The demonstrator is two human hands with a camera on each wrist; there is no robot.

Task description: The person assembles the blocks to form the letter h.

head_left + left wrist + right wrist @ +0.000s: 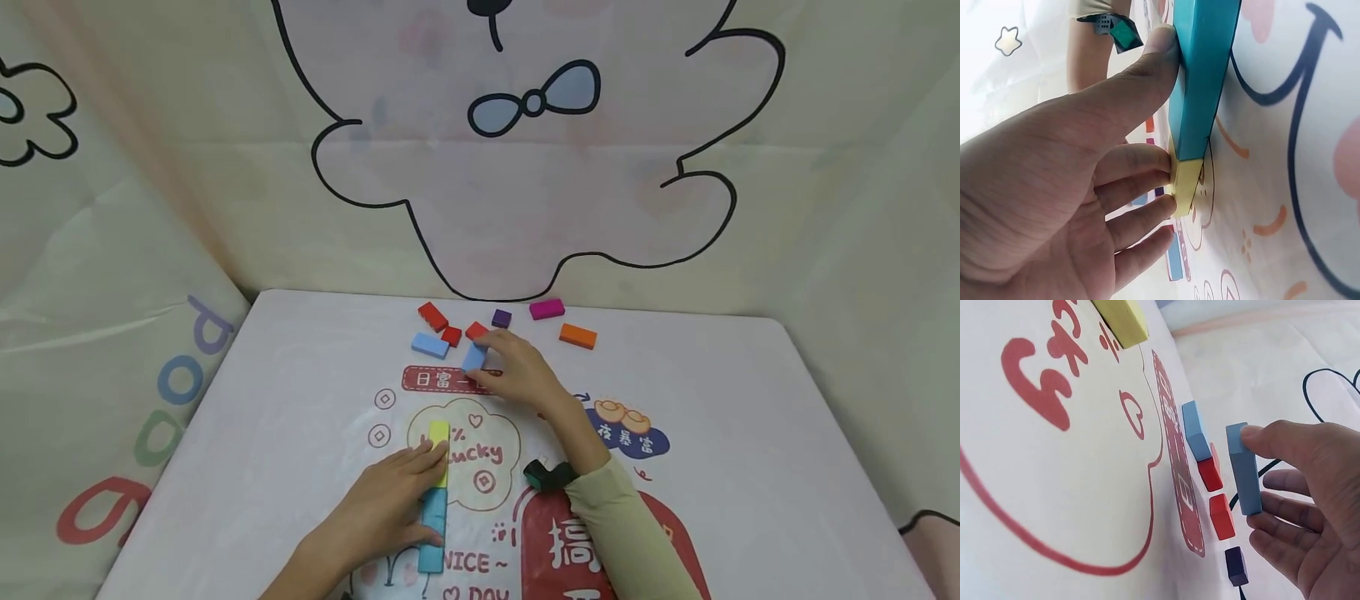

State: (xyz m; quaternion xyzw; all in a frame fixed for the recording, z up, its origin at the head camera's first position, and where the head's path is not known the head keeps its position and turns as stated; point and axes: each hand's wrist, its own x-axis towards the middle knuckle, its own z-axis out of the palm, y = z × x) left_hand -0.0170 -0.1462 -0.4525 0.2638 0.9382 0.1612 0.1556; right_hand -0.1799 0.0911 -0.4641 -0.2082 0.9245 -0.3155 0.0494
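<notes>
The thumb and fingertips of the right hand [521, 368] are clamped on a light-blue block [1244, 472], gripping it near its two ends. The fingers of the left hand [397, 487] are extended with slight gaps between them, their tips touching a yellow length [438, 432], while the thumb, set well apart from them, rests against a teal length [434, 510]. Yellow and teal lie end to end, touching, in one straight row on the cloth-covered table [750, 433]. Beyond the right fingers, several loose blocks lie near the table's far edge: a red block [476, 331] just beside the fingertips, a purple block [502, 318] behind it, and a magenta block [547, 309] and an orange block [577, 336] toward the right. To the left are a second light-blue block [430, 345], a small red block [452, 336] just beside it, and a longer red block [432, 316] behind. A dark green device [547, 475] sits at the right wrist, by the pale green sleeve [630, 525]. Farther out, a backdrop [225, 167] with a blue bow tie [534, 102] printed on it rises behind the table.
</notes>
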